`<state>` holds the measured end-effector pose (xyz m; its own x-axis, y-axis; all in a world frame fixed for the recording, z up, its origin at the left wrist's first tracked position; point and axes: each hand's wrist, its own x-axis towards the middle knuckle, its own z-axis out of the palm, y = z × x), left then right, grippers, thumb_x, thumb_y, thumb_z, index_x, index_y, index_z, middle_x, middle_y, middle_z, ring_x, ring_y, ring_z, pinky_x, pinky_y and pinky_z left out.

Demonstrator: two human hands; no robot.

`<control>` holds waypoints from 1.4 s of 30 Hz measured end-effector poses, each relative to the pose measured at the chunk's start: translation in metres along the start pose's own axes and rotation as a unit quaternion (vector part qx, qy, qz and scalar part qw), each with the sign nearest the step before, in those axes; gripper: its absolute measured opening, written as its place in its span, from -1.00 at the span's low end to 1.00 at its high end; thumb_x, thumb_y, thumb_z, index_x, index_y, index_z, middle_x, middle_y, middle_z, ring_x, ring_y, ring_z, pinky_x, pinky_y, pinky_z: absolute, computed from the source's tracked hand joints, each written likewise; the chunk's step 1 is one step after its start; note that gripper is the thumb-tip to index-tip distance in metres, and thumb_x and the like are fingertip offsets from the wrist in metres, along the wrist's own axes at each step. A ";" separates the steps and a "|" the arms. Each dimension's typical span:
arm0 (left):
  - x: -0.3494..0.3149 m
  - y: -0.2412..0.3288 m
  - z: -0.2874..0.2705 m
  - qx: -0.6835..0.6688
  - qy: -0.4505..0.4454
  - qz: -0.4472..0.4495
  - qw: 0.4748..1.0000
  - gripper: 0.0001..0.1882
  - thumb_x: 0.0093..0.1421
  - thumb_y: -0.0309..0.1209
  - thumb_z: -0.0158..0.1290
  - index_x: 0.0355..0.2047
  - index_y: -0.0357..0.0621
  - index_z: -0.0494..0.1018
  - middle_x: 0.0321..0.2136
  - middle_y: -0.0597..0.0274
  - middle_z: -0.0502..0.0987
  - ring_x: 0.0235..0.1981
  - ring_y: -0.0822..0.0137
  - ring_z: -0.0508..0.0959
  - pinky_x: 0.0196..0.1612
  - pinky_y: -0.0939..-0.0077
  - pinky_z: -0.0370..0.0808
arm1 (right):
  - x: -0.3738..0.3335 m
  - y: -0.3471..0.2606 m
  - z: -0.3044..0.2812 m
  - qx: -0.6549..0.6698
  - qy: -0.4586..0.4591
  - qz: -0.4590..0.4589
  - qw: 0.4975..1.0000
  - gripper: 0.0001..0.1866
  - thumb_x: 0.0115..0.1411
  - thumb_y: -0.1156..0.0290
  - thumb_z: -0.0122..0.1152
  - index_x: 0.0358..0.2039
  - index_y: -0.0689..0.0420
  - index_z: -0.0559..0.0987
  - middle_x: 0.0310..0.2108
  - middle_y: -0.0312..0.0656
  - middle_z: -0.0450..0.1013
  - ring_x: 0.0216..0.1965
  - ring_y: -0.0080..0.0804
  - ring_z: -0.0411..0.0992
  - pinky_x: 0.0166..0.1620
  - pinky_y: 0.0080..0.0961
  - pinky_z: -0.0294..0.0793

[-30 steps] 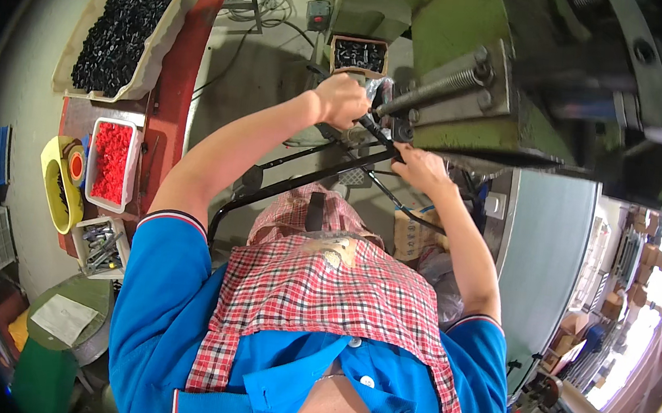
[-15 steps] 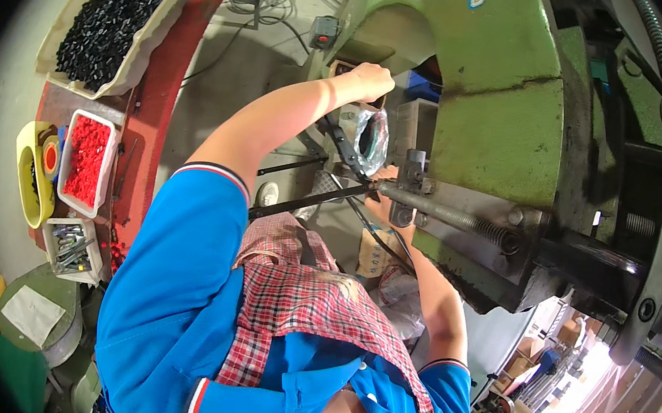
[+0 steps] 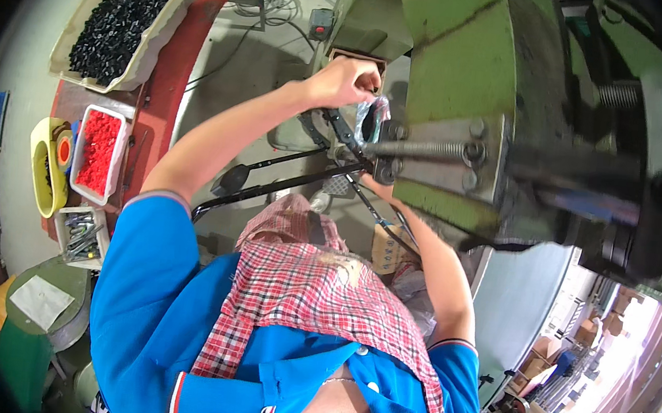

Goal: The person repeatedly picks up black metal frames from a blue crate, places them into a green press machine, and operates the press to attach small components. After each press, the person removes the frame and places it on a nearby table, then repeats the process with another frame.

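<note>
A black tubular frame point(image 3: 301, 181) is being presented at the front of a green machine point(image 3: 463, 76), its near bar slanting up to the right and ending by a dark block point(image 3: 385, 169) below the tip of a spring-wrapped rod point(image 3: 424, 149). A dark perforated bracket point(image 3: 342, 128) is being seen at that same end, beside a bundle in clear plastic point(image 3: 380, 114).

The left hand point(image 3: 344, 82) is being held above the bracket, in front of a small box point(image 3: 354, 53) that is being partly covered by it. Its fingers are being curled, thumb close to the forefinger; whether a small part is being pinched cannot be told. The right hand point(image 3: 379, 186) is being mostly hidden by the block (only its back is being shown clearly), so neither its finger spread nor any hold can be told.

The step in hand is being judged as fitting or lining up the frame's end at the rod. For the next move, a steady frame and exact alignment are seemingly being called for, with fingertips clear of the rod.
</note>
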<state>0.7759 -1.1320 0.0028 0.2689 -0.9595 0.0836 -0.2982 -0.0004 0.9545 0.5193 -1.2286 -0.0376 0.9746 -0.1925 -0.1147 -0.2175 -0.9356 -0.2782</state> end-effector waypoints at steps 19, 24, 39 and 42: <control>-0.128 0.042 0.074 0.516 0.003 0.019 0.856 -0.25 0.04 -0.33 0.17 0.23 -0.21 0.14 0.09 0.07 0.28 -0.09 0.07 0.50 -0.10 0.29 0.50 | 0.000 -0.018 -0.023 0.021 0.098 -0.069 0.993 -0.50 0.00 0.06 0.35 -0.12 0.08 0.53 -0.36 -0.13 0.49 -0.29 -0.10 0.48 -0.22 -0.20 0.49; -0.122 0.050 0.073 0.479 -0.092 -0.070 0.870 -0.23 -0.06 -0.57 0.11 0.22 -0.11 0.16 0.18 0.02 0.17 -0.20 0.04 0.56 -0.16 0.23 0.55 | 0.002 -0.019 -0.028 0.050 0.226 -0.182 0.956 -0.59 0.07 0.13 0.32 -0.19 0.18 0.59 -0.40 -0.10 0.56 -0.39 -0.11 0.52 -0.33 -0.33 0.53; -0.108 0.044 0.049 0.385 -0.065 0.069 0.918 -0.55 -0.17 -0.65 0.03 -0.16 -0.24 0.47 -0.03 -0.22 0.39 -0.20 -0.10 0.54 -0.12 0.14 0.52 | 0.007 -0.013 -0.046 0.043 0.203 -0.237 0.949 -0.66 0.11 0.31 0.30 -0.06 -0.05 0.55 -0.22 -0.17 0.54 -0.22 -0.07 0.49 -0.25 -0.30 0.48; -0.103 0.042 0.045 0.362 -0.081 0.067 0.926 -0.57 -0.17 -0.67 0.00 -0.20 -0.23 0.50 -0.12 -0.22 0.43 -0.18 -0.12 0.52 -0.10 0.13 0.51 | 0.012 -0.001 -0.040 0.007 0.212 -0.262 0.942 -0.68 0.12 0.24 0.29 -0.09 -0.06 0.56 -0.25 -0.17 0.53 -0.26 -0.07 0.49 -0.27 -0.26 0.47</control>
<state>0.6943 -1.0458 0.0214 0.0617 -0.9944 0.0863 -0.8711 -0.0114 0.4909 0.5330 -1.2414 -0.0002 0.8816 0.1908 0.4316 0.3014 -0.9315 -0.2038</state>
